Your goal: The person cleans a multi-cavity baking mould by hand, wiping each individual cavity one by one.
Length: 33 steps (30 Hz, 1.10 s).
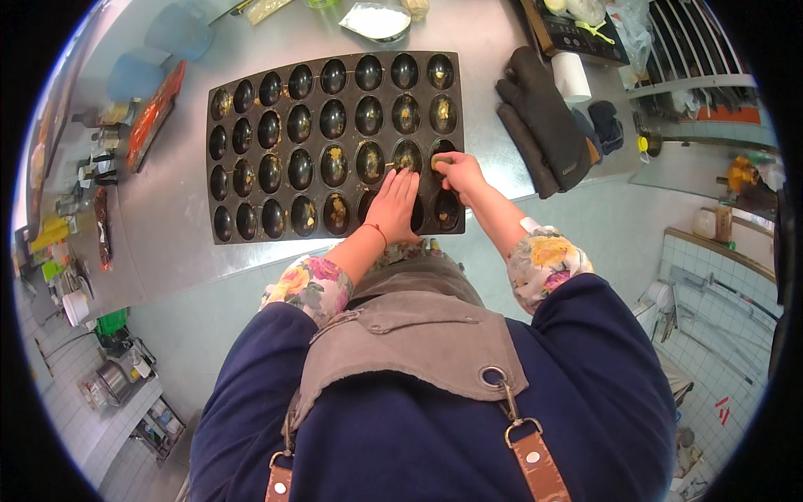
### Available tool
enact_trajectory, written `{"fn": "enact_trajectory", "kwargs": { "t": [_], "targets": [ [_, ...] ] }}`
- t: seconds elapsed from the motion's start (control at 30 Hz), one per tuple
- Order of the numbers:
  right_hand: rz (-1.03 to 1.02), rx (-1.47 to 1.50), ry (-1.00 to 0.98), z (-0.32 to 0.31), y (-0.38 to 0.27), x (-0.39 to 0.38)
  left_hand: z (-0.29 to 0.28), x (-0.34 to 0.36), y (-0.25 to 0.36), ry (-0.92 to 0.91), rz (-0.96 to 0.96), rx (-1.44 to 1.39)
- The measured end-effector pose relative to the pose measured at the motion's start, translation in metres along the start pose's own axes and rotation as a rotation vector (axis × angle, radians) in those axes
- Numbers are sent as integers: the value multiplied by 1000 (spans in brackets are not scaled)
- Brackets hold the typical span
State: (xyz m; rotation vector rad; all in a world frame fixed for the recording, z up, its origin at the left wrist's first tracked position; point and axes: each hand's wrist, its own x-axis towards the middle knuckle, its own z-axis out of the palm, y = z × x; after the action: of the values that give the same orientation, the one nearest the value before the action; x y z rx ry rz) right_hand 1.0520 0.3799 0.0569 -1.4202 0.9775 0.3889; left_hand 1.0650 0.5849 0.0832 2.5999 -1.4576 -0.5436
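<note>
A dark baking mould (351, 140) with rows of oval hollows lies on the metal worktop. Yellow-brown crumbs and residue cling inside many hollows, mostly toward its right half. My left hand (395, 205) rests flat on the mould near its front right, fingers stretched out side by side, covering parts of some hollows. Just right of it, my right hand (462, 174) is closed in a pinch over a hollow in the rightmost column. Something small and greenish-brown shows at its fingertips, too little of it to name.
Black oven mitts (548, 125) lie right of the mould, beside a white paper roll (570, 77) and a black appliance (577, 38). A white bag (375, 22) sits behind the mould. An orange-red panel (156, 115) and blue containers (135, 77) stand at left.
</note>
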Motion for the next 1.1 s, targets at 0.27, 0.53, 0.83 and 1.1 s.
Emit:
{"fn": "enact_trajectory", "kwargs": {
  "t": [0.27,0.53,0.83,1.1],
  "targets": [
    [-721,-1601,-163,-19,-33,-22,-5,-2,-5,3,-40,-8],
    [-1597,-2092,-262,-54,-67,4,3,-11,-3,64,-64,-53],
    [-398,-1008,-12,-4,9,-20,7,-12,-5,86,-59,-76],
    [97,410,108,30,-7,7,5,-12,-2,86,-32,-75]
  ]
}}
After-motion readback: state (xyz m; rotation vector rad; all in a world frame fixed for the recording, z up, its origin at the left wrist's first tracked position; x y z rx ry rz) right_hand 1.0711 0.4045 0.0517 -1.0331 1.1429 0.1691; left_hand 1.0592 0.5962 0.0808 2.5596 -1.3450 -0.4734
